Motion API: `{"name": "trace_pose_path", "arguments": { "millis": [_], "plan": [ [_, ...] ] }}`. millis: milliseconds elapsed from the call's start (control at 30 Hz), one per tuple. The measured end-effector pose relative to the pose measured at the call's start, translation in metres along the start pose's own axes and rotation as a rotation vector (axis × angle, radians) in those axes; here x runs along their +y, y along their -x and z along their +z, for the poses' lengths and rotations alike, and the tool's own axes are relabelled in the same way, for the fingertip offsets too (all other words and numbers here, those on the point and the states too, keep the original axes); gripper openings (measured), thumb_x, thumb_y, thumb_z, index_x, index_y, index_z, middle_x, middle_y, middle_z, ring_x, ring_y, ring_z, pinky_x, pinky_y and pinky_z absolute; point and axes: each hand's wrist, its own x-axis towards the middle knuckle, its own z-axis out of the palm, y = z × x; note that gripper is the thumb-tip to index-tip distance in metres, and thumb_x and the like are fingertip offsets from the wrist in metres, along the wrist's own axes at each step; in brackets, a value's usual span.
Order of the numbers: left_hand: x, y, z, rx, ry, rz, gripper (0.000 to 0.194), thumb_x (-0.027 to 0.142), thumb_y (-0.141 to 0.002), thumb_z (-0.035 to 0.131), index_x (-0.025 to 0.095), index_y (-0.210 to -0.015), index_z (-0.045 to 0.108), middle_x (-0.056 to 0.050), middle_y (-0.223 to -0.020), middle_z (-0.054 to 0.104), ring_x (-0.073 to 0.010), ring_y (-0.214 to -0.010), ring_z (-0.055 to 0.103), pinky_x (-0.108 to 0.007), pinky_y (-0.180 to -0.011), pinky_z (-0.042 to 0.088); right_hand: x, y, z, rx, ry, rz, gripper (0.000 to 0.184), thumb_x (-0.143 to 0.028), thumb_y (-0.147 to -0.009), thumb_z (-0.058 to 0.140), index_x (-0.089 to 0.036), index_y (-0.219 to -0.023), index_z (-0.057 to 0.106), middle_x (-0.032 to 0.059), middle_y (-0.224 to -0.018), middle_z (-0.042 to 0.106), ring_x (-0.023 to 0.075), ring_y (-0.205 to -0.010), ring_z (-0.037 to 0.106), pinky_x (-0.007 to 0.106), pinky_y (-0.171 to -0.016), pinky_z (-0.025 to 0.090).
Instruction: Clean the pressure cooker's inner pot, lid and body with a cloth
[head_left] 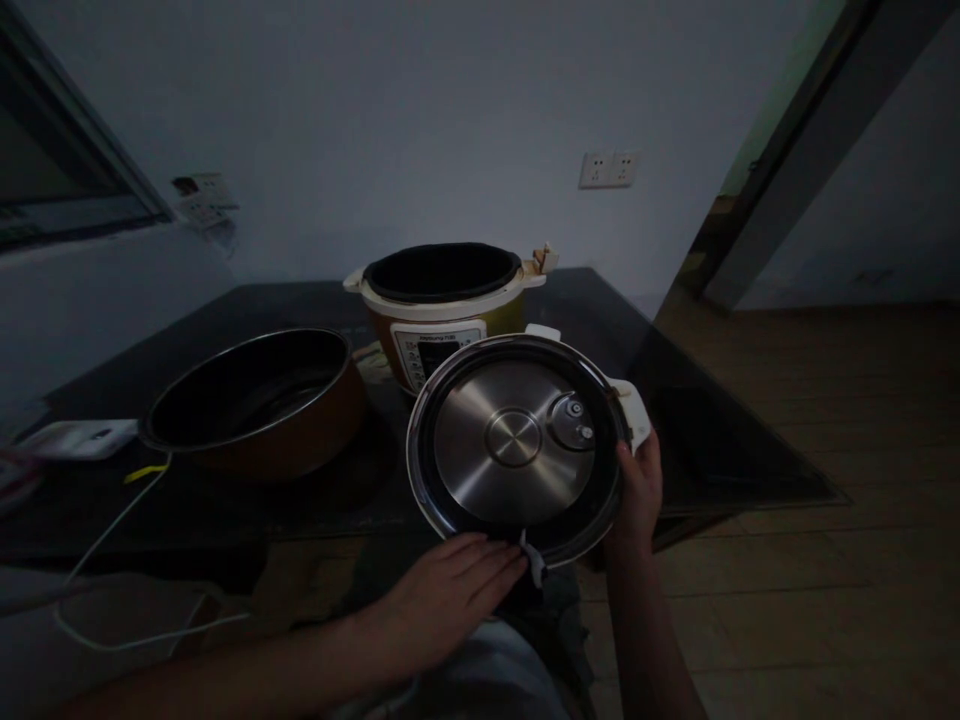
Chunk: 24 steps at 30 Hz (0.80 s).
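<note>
A round pressure cooker lid is held tilted in front of me, its brushed steel underside facing me. The valve fittings show toward its right side. My right hand grips the lid at its right edge, by the white handle. At the near rim, my left hand presses a cloth against the lid. Only a pale edge and a dark part of that cloth show past the fingertips. Behind the lid stands the electric pressure cooker, uncovered, with a control panel on its front.
A dark-lined inner pot stands on the black table at left. Beside it lie a white item and a pale cord with a yellow tag. Wall sockets are behind; the table's corner juts right.
</note>
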Motion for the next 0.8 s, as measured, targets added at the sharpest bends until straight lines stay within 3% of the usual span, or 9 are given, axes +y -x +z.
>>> {"name": "trace_pose_path", "arguments": {
  "millis": [167, 367, 600, 800],
  "plan": [
    [-0.024, 0.017, -0.015, 0.02, -0.071, 0.098, 0.043, 0.011, -0.096, 0.033, 0.012, -0.138, 0.04, -0.005, -0.134, 0.058, -0.0159, -0.122, 0.053, -0.032, -0.109, 0.036, 0.001, 0.002, 0.002, -0.001, -0.029, 0.001, 0.053, -0.03, -0.076, 0.066, -0.024, -0.127, 0.055, 0.0044, -0.13, 0.059, 0.0246, -0.121, 0.052, 0.043, -0.107, 0.033],
    [-0.049, 0.021, -0.043, 0.046, -0.166, 0.169, 0.034, 0.011, -0.096, 0.035, 0.012, -0.124, 0.053, -0.005, -0.116, 0.068, -0.0156, -0.109, 0.06, -0.032, -0.107, 0.039, -0.001, 0.004, 0.003, 0.018, 0.017, 0.0, 0.059, -0.029, -0.077, 0.066, -0.024, -0.134, 0.051, 0.0055, -0.133, 0.058, 0.0249, -0.124, 0.05, 0.042, -0.109, 0.032],
    [-0.08, 0.024, -0.064, 0.039, -0.288, 0.271, 0.026, 0.01, -0.093, 0.043, 0.013, -0.113, 0.061, -0.005, -0.11, 0.07, -0.0165, -0.101, 0.063, -0.034, -0.106, 0.04, -0.002, 0.005, 0.004, 0.014, -0.018, 0.018, 0.065, -0.029, -0.077, 0.067, -0.024, -0.138, 0.047, 0.0056, -0.141, 0.051, 0.0256, -0.13, 0.046, 0.043, -0.112, 0.027],
    [-0.112, 0.021, -0.097, -0.059, -0.375, 0.285, 0.027, 0.011, -0.094, 0.041, 0.016, -0.11, 0.063, -0.006, -0.107, 0.07, -0.0168, -0.101, 0.062, -0.033, -0.107, 0.04, -0.002, 0.006, 0.004, 0.031, -0.019, 0.052, 0.068, -0.031, -0.075, 0.069, -0.025, -0.138, 0.046, 0.0055, -0.141, 0.051, 0.027, -0.131, 0.044, 0.045, -0.112, 0.028]
  ]
}}
